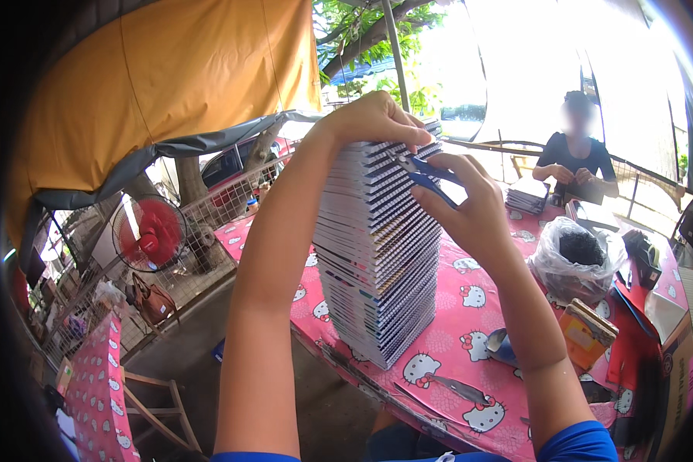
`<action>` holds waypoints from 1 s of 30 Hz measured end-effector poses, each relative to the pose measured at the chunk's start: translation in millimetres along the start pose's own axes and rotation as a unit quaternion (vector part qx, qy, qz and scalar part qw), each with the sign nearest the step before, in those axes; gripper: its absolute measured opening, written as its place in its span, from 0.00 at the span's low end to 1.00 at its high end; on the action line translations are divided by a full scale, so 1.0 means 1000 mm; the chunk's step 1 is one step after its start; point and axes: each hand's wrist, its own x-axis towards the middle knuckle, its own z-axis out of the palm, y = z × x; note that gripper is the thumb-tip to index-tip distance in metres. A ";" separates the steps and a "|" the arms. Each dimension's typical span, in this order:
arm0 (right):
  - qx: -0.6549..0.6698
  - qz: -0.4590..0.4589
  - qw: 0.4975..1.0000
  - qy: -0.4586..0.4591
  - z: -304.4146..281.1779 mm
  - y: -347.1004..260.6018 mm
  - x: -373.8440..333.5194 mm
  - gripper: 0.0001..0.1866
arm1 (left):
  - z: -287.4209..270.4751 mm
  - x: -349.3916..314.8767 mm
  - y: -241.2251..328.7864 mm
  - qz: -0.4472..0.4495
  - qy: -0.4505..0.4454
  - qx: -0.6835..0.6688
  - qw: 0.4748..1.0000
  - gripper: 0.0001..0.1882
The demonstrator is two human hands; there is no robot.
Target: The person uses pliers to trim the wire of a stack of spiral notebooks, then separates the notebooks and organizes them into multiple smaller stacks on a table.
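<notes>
A tall stack of spiral-bound notebooks stands in front of me, its coil edges turned to the right. My left hand lies over the top of the stack, fingers bent and closed on the upper notebooks near the coil edge. In my right hand is a pair of blue-handled pliers, held with the handles somewhat spread. The pliers' jaws are at the coil ends of the upper notebooks, just below my left fingers. Whether the jaws grip a wire is too small to tell.
The stack rests on a table with a pink patterned cloth. To the right are a plastic bag of black coils, an orange box and a metal blade-like tool. Across the table sits another person. A red fan stands left.
</notes>
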 end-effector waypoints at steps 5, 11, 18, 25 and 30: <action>-0.026 -0.029 0.999 0.015 0.014 0.005 -0.001 0.20 | 0.003 0.000 -0.005 -0.010 0.012 0.018 1.000 0.13; 0.031 -0.028 0.999 0.013 0.013 0.010 0.006 0.19 | 0.003 0.001 -0.004 -0.010 0.026 0.034 0.999 0.15; -0.057 -0.077 0.995 0.032 0.016 0.006 0.003 0.20 | 0.003 0.001 -0.009 0.006 0.019 0.035 0.999 0.17; 0.534 0.357 0.713 -0.282 -0.002 0.035 0.021 0.25 | 0.006 0.003 -0.011 0.036 -0.060 -0.034 0.997 0.20; 0.265 0.259 0.914 -0.162 0.004 0.009 0.005 0.23 | 0.003 0.001 -0.014 0.018 -0.032 -0.004 0.999 0.23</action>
